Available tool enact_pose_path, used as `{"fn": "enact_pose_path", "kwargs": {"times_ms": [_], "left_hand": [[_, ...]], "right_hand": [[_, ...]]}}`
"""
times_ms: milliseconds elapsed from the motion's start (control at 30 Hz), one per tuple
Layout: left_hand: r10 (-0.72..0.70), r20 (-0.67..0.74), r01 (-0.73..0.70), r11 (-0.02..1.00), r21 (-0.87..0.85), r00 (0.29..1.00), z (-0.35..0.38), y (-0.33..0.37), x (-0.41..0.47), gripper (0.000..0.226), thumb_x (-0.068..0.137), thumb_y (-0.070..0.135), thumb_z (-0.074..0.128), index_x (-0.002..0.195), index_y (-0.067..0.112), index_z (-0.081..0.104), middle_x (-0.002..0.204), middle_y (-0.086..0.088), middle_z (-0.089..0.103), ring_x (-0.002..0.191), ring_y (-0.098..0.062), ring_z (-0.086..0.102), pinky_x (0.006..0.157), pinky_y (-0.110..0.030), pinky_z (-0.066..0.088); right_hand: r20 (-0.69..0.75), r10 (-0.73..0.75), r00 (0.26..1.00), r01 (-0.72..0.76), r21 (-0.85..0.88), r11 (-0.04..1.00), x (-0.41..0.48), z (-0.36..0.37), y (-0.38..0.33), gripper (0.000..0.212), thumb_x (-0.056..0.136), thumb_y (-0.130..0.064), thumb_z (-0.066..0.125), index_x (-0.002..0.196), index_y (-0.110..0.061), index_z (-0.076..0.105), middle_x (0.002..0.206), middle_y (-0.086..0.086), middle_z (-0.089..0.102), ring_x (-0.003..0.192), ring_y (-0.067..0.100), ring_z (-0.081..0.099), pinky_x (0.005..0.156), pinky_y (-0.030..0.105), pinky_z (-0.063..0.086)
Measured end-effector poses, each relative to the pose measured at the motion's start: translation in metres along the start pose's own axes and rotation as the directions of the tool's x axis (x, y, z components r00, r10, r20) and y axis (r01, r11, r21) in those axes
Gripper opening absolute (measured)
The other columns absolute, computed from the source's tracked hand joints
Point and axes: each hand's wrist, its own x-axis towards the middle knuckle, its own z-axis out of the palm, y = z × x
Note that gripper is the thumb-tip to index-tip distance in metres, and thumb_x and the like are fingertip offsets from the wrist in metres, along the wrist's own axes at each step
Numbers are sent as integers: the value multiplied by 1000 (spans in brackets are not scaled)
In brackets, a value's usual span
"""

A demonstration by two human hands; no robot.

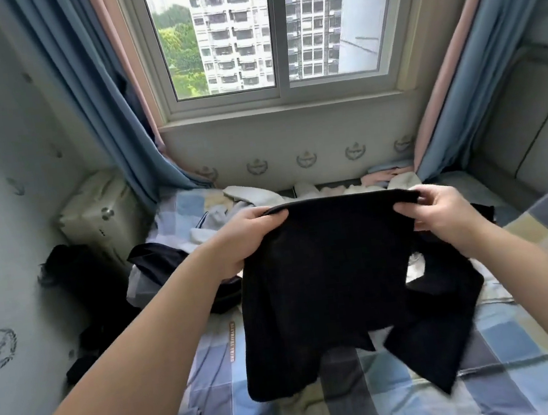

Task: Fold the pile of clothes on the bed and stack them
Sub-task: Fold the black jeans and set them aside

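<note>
A black garment (331, 290) hangs in the air over the bed (515, 381), stretched by its top edge between my two hands. My left hand (252, 236) grips the left corner of that edge, fingers curled over the fabric. My right hand (438, 211) pinches the right corner. The lower part of the garment droops onto the checked sheet, with a loose flap trailing to the right. Behind it, near the wall under the window, lies a pile of light-coloured clothes (231, 209), partly hidden by the garment. A dark piece (158, 259) lies at the pile's left.
A cream suitcase (100, 211) stands in the left corner beside the bed, with dark items (75, 283) on the floor below it. Blue curtains (117, 123) hang on both sides of the window. A grey padded headboard (532, 127) lines the right side.
</note>
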Motion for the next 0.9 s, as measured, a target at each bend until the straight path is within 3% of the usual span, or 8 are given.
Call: {"fn": "enact_pose_path", "kwargs": {"times_ms": [100, 167, 267, 367, 467, 633, 700, 900], "left_hand": [[43, -136, -61, 989, -132, 990, 6, 8, 10, 21, 104, 28, 54, 112, 17, 71, 109, -9, 76, 95, -23, 73, 85, -38, 60], [81, -202, -119, 976, -185, 976, 13, 16, 18, 22, 106, 26, 50, 115, 20, 69, 110, -8, 76, 99, -23, 73, 86, -39, 60], [132, -279, -196, 957, -214, 951, 27, 29, 28, 23, 106, 22, 49, 108, 25, 71, 108, -8, 75, 101, -25, 72, 83, -38, 60], [138, -304, -222, 939, -261, 942, 48, 45, 37, 25, 105, 23, 49, 102, 28, 73, 108, -9, 75, 105, -28, 71, 92, -44, 58], [102, -302, -203, 924, -323, 948, 74, 58, 48, 27, 106, 24, 47, 105, 29, 74, 111, -10, 75, 108, -30, 70, 96, -47, 56], [84, -414, -243, 905, -350, 906, 105, 70, 70, 26, 108, 23, 43, 113, 26, 69, 110, -9, 75, 101, -26, 72, 88, -42, 60], [88, -464, -266, 904, -334, 882, 116, 74, 75, 26, 109, 21, 42, 116, 22, 67, 110, -11, 75, 97, -26, 73, 78, -37, 62], [65, -500, -242, 923, -299, 864, 152, 69, 91, 25, 103, 44, 52, 124, 39, 65, 126, -3, 68, 112, -21, 67, 94, -38, 57]], "right_hand": [[-350, -77, 934, 71, -29, 997, -1, 32, -6, 27, 93, -30, 70, 113, -21, 55, 125, 8, 59, 103, 18, 58, 91, 32, 46], [-365, -157, 918, 176, 19, 984, -10, 55, -15, 35, 92, -40, 69, 117, -25, 50, 124, 2, 55, 108, 16, 56, 90, 24, 43], [-9, -174, 985, 170, 275, 946, -22, 88, -19, 63, 74, -65, 65, 125, -32, 48, 123, -10, 58, 113, 3, 58, 91, 21, 45], [334, -134, 933, 35, 287, 957, -17, 104, -6, 87, 66, -69, 74, 140, -39, 40, 138, -17, 55, 126, -1, 53, 102, 28, 46], [429, -49, 902, -59, 236, 970, -2, 95, 9, 73, 70, -54, 80, 135, -44, 48, 124, -20, 66, 112, 0, 64, 92, 26, 53], [349, -46, 936, -36, 223, 974, 15, 46, 29, 19, 95, -17, 68, 114, -20, 70, 107, -6, 76, 105, 18, 71, 88, 31, 56], [376, -48, 925, -23, 181, 983, 12, 19, 34, 16, 98, -16, 64, 112, -15, 72, 104, -1, 77, 100, 18, 73, 86, 33, 58], [290, -105, 951, -5, 356, 934, 16, -58, 25, 22, 103, -16, 54, 113, -7, 71, 103, 13, 77, 97, 29, 74, 83, 36, 59]]}}
